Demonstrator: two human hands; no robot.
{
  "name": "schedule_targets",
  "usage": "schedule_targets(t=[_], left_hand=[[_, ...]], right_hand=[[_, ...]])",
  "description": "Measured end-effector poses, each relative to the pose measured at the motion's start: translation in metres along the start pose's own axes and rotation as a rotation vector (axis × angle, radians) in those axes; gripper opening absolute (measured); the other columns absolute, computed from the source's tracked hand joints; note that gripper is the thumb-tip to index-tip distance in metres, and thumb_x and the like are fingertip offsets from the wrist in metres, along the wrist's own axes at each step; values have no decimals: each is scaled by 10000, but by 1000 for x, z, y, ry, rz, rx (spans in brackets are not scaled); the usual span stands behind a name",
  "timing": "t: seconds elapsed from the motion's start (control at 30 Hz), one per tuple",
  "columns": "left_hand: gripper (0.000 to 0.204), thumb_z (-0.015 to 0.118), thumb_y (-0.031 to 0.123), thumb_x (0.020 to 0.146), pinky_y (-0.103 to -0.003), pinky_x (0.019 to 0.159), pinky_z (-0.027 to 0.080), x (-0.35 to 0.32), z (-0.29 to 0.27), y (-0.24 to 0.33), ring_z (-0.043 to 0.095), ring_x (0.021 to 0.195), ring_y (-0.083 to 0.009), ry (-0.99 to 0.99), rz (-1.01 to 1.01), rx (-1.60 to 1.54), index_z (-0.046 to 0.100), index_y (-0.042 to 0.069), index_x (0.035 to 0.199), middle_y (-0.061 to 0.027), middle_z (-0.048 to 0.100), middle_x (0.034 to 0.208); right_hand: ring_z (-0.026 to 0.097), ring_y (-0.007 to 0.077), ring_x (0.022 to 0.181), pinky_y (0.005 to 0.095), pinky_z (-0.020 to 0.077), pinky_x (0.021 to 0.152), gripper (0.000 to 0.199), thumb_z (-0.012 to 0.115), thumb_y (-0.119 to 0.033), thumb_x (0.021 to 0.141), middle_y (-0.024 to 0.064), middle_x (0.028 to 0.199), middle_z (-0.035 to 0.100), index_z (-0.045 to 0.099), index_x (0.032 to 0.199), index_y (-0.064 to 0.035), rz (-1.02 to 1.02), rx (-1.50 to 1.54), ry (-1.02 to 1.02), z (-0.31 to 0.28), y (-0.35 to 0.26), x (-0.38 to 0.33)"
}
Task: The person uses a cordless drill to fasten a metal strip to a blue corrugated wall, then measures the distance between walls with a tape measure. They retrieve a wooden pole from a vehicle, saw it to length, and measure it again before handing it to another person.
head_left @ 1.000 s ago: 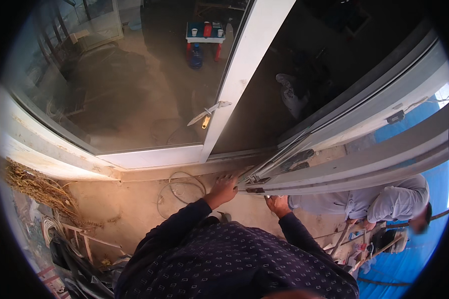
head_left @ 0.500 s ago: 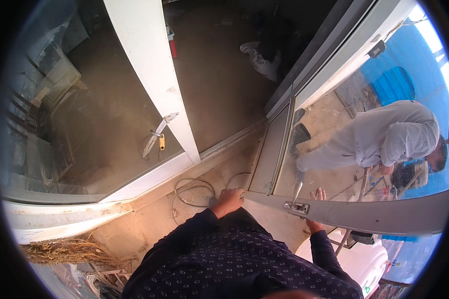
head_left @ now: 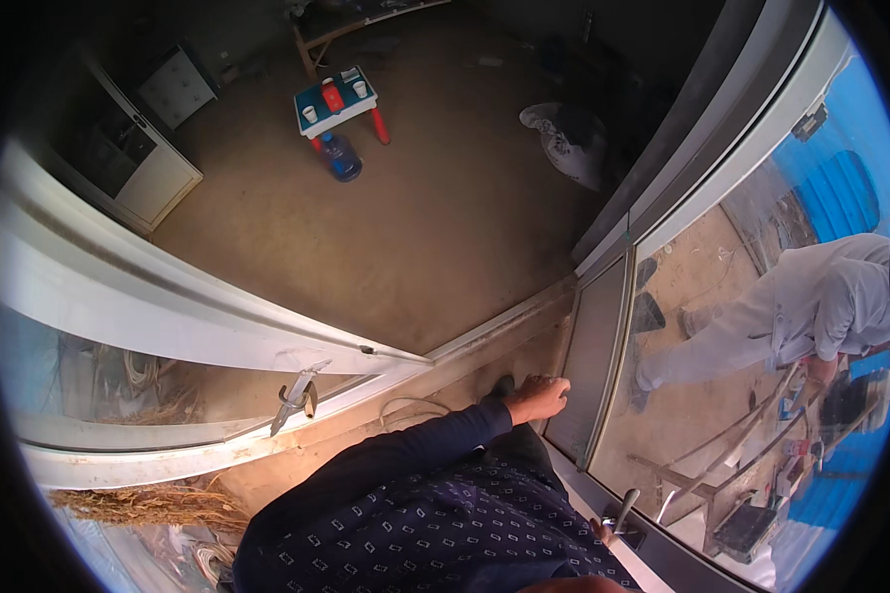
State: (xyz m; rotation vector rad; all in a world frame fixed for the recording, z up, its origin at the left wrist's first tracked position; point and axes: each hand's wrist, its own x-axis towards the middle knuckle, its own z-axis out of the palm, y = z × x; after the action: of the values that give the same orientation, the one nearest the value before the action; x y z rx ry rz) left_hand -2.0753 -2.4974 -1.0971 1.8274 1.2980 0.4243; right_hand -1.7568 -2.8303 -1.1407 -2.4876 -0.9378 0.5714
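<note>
My left hand reaches forward beside the lower panel of the right glazed door. Its fingers are curled and I see nothing in them. My right hand shows only as a few fingers bent at the grey door handle of that door; the rest is hidden behind my body and the door frame. To the left, a second white-framed glazed door stands swung out, its lever handle with something small and yellowish hanging from it. Between the two doors the doorway opens onto a dim room.
Inside stand a small table with cups and red legs, a blue water bottle and a white bag. Beyond the right glass a person in pale clothes bends over. Dry plant stalks lie lower left; a threshold crosses ahead.
The left door has swung out toward me, showing more of the room. The right door has turned toward me too. My left hand has moved forward and right; my right hand is now mostly hidden.
</note>
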Motion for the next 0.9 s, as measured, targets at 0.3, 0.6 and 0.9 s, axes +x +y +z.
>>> schedule_targets(t=[0.3,0.6,0.9], left_hand=[[270,604,191,869,-552,893,519,170,-35,-10,686,1074,-415,-89,-2,43,693,61,1088,-223,730,1083],[266,615,237,878,-526,849,535,267,-171,-123,698,1043,-377,31,-173,211,717,105,1086,-158,748,1065],[259,645,295,889,-462,910,547,329,-336,-289,701,1064,-337,116,-422,191,732,122,1061,-111,750,1104]], right_hand=[[675,397,803,472,529,708,288,635,-220,877,243,952,703,706,1016,22,-138,-112,210,-91,-136,184],[691,346,791,441,539,676,255,632,-218,894,195,928,714,718,999,-3,-152,-51,210,-49,-247,298],[707,294,778,410,549,644,225,630,-216,911,148,904,724,729,983,-27,152,93,-484,259,-399,291]])
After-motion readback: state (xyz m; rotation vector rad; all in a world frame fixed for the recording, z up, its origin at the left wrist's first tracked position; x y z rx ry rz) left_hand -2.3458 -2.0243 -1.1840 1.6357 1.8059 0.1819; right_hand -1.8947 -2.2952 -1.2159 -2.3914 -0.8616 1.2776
